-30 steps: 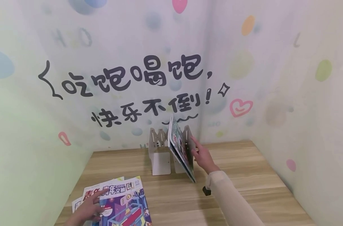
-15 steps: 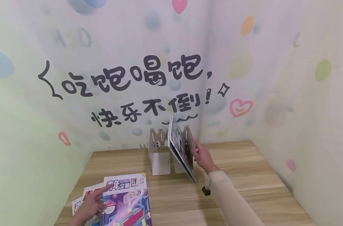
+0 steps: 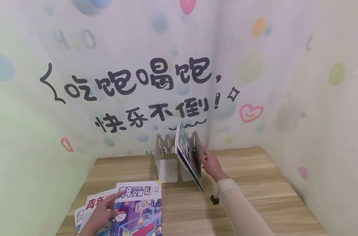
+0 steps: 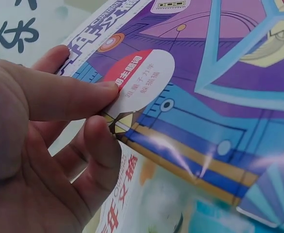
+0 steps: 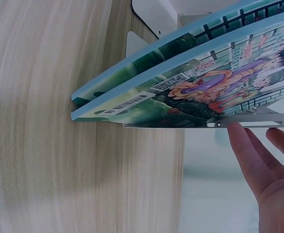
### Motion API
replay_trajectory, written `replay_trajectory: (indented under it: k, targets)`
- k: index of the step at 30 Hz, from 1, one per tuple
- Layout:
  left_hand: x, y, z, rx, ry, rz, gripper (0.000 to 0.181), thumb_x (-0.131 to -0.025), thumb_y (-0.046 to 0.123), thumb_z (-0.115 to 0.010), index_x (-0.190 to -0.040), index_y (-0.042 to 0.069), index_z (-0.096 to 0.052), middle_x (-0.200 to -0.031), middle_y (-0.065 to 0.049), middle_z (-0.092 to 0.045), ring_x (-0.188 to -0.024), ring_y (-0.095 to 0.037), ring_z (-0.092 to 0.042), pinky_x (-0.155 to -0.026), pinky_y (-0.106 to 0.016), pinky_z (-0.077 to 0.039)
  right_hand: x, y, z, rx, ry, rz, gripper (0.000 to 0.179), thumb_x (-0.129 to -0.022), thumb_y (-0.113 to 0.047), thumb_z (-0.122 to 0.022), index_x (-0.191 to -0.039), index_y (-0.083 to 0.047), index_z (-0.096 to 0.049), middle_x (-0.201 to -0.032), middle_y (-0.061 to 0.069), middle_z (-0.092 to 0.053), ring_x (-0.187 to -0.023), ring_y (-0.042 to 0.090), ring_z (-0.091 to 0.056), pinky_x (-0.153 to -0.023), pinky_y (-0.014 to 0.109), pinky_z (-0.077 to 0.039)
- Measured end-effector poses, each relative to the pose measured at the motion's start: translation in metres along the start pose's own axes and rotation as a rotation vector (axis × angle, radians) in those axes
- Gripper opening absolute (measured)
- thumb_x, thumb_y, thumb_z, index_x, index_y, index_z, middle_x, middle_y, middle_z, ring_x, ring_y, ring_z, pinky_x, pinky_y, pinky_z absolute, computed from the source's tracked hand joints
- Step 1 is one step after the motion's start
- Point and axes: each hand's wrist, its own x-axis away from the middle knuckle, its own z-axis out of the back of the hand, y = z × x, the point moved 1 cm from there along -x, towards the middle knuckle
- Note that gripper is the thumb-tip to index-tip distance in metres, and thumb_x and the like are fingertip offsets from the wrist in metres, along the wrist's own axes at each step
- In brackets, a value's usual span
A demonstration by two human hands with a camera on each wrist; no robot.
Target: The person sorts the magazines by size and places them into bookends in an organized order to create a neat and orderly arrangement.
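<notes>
My left hand pinches the left edge of a purple-covered magazine at the front left of the table. In the left wrist view, the thumb lies on the round white label of its cover. At the back, my right hand touches the right side plate of a light metal book rack, its fingers fairly straight. Thin picture books with blue spines lean tilted in the rack, their lower corner sticking out toward me. In the right wrist view, fingertips meet the plate beside the front book's illustrated cover.
Under and left of the purple magazine lie other magazines, one with a red title. The wood-grain table runs back to a printed wall, with further walls on both sides. The rack stands close to the back wall.
My left hand has moved to the right with the purple magazine, showing more of the red-titled one beneath. The right hand, rack and leaning books have stayed in place.
</notes>
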Motion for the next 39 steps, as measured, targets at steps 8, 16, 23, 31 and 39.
replay_trajectory:
  k: [8, 16, 23, 31, 39]
  targets:
    - [-0.002, 0.014, -0.013, 0.0, 0.026, -0.005, 0.074, -0.07, -0.016, -0.063, -0.136, 0.015, -0.059, -0.094, -0.013, -0.055, -0.072, -0.022, -0.053, -0.052, -0.03, -0.048, 0.001, 0.0, -0.001, 0.016, 0.009, -0.007, 0.059, -0.1, -0.011, -0.053, -0.15, -0.035, -0.035, -0.133, 0.024, -0.052, -0.092, 0.036, -0.066, -0.064, 0.035, -0.057]
    - [-0.007, 0.021, -0.03, -0.094, 0.062, -0.053, 0.072, -0.072, -0.013, -0.064, -0.136, 0.019, -0.06, -0.086, -0.006, -0.058, -0.073, -0.02, -0.053, -0.051, -0.031, -0.05, 0.002, 0.001, 0.0, 0.001, 0.007, 0.003, 0.06, -0.099, -0.008, -0.052, -0.15, -0.034, -0.034, -0.133, 0.026, -0.051, -0.095, 0.041, -0.065, -0.063, 0.035, -0.058]
    - [-0.007, 0.031, -0.04, -0.219, 0.091, -0.114, 0.073, -0.072, -0.011, -0.07, -0.135, 0.022, -0.06, -0.085, 0.0, -0.062, -0.073, -0.016, -0.052, -0.055, -0.028, -0.045, 0.002, 0.002, -0.001, 0.0, 0.002, 0.001, 0.06, -0.1, -0.01, -0.053, -0.151, -0.033, -0.034, -0.136, 0.027, -0.048, -0.096, 0.04, -0.065, -0.066, 0.036, -0.058]
    - [-0.008, 0.043, -0.049, -0.294, 0.102, -0.164, 0.073, -0.074, -0.008, -0.072, -0.137, 0.025, -0.058, -0.085, 0.002, -0.062, -0.073, -0.014, -0.052, -0.061, -0.028, -0.044, 0.002, 0.001, -0.001, 0.004, 0.01, -0.01, 0.059, -0.1, -0.01, -0.053, -0.15, -0.035, -0.034, -0.135, 0.025, -0.049, -0.096, 0.038, -0.065, -0.066, 0.036, -0.058]
    - [-0.011, 0.059, -0.059, -0.312, 0.106, -0.169, 0.071, -0.078, -0.005, -0.071, -0.139, 0.028, -0.056, -0.091, -0.003, -0.065, -0.074, -0.015, -0.053, -0.06, -0.03, -0.045, 0.002, 0.001, -0.001, 0.009, 0.016, -0.005, 0.06, -0.099, -0.009, -0.053, -0.15, -0.035, -0.034, -0.135, 0.027, -0.049, -0.095, 0.039, -0.065, -0.065, 0.036, -0.057]
